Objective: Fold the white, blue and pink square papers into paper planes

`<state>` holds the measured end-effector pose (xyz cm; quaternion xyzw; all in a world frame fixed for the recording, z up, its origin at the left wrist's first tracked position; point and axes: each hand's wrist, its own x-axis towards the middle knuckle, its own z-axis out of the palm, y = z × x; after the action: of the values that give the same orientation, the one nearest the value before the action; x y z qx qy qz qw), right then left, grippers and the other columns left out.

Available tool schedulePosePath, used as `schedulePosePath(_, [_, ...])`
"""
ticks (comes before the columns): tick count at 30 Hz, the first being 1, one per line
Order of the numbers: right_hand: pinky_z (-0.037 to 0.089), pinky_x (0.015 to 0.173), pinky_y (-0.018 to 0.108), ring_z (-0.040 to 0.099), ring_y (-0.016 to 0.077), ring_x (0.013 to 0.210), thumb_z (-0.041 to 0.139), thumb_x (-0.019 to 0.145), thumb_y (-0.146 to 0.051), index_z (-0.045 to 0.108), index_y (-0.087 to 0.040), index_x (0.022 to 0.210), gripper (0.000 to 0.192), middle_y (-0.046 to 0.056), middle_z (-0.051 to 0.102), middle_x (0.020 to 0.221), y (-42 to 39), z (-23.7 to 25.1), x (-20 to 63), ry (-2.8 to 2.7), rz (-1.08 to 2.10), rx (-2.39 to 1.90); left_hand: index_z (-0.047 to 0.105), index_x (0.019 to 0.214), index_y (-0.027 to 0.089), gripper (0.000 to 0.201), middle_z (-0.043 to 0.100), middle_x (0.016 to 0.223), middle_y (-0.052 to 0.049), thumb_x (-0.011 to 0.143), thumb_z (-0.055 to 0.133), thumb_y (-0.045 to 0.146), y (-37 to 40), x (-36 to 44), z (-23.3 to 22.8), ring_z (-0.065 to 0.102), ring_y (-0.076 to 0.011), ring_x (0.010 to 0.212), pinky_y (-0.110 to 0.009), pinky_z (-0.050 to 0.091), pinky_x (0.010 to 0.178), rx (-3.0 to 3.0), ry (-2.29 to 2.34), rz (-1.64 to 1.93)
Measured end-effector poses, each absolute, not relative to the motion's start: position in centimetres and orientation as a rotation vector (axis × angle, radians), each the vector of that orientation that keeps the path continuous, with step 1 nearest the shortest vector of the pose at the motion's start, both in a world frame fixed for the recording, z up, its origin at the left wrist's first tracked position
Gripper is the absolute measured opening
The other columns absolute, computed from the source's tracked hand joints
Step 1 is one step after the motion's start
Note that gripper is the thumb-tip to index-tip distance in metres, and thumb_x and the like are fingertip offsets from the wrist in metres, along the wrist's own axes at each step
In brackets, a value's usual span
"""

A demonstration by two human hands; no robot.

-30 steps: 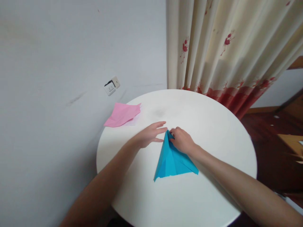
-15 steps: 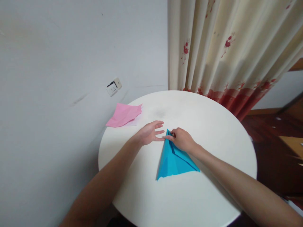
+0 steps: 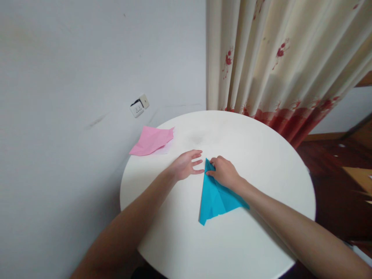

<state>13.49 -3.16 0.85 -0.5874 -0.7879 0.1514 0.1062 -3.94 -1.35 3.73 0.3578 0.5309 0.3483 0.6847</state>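
Note:
A blue sheet of paper (image 3: 217, 199), folded to a triangular shape with its narrow tip pointing away from me, lies on the round white table (image 3: 171, 240). My right hand (image 3: 225, 172) pinches the paper near that tip, thumb on top and fingers curled by the right edge. My left hand (image 3: 187, 164) hovers just left of the tip with its fingers spread and holding nothing. Its lowest fingertip comes close to the paper's left edge; whether it touches, I cannot tell. Part of the paper's right side is hidden under my right hand and forearm.
Pink paper (image 3: 152, 140) lies with a white sheet at the table's far left edge. Behind stands a pale wall with a socket (image 3: 137, 109). A cream curtain (image 3: 261, 58) with red flowers hangs behind the table. Brown cardboard (image 3: 359, 178) is at the right.
The blue paper's left side has folded inward to the right, and its near left corner has shifted right. My right hand stays pinching near the tip; my left remains spread.

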Motion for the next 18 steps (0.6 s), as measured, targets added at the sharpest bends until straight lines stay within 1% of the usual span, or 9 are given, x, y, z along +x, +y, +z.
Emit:
schedulePosePath(5, [0.041,0.074,0.029,0.064,0.0230,0.092,0.073,0.082,-0.038,0.066,-0.019,0.102,0.029,0.010,0.066,0.103,-3.0,0.6,13.6,-2.318,0.444,-1.714,0.059,0.106,0.024,0.026,0.045,0.138,-0.009,0.082,0.061,0.034,-1.3,-3.9,3.4,0.053,-0.0251,0.116,-0.046,0.057,0.086,0.777,1.155,0.821])
schedulePosePath(10, [0.041,0.073,0.029,0.064,0.0234,0.091,0.074,0.080,-0.039,0.066,-0.019,0.107,0.034,0.009,0.066,0.103,-3.0,0.5,13.6,-2.318,0.457,-1.693,0.060,0.106,0.024,0.030,0.048,0.136,-0.009,0.079,0.067,0.035,-1.4,-4.3,3.6,0.055,-0.0248,0.112,-0.046,0.057,0.085,0.896,1.092,0.792])
schedulePosePath(15, [0.040,0.074,0.028,0.063,0.0224,0.093,0.074,0.081,-0.038,0.066,-0.019,0.107,0.033,0.009,0.066,0.105,-3.0,0.7,13.6,-2.324,0.478,-1.697,0.061,0.102,0.024,0.026,0.058,0.116,-0.006,0.079,0.067,0.035,-1.5,-4.3,4.4,0.060,-0.0218,0.103,-0.049,0.055,0.088,0.867,1.065,0.731])
schedulePosePath(18, [0.040,0.074,0.028,0.063,0.0221,0.094,0.074,0.081,-0.038,0.066,-0.019,0.107,0.033,0.009,0.066,0.105,-2.9,0.8,13.6,-2.327,0.490,-1.709,0.062,0.100,0.022,0.023,0.059,0.107,-0.006,0.081,0.065,0.034,-1.4,-4.3,4.4,0.059,-0.0187,0.093,-0.051,0.054,0.089,0.821,1.073,0.738])
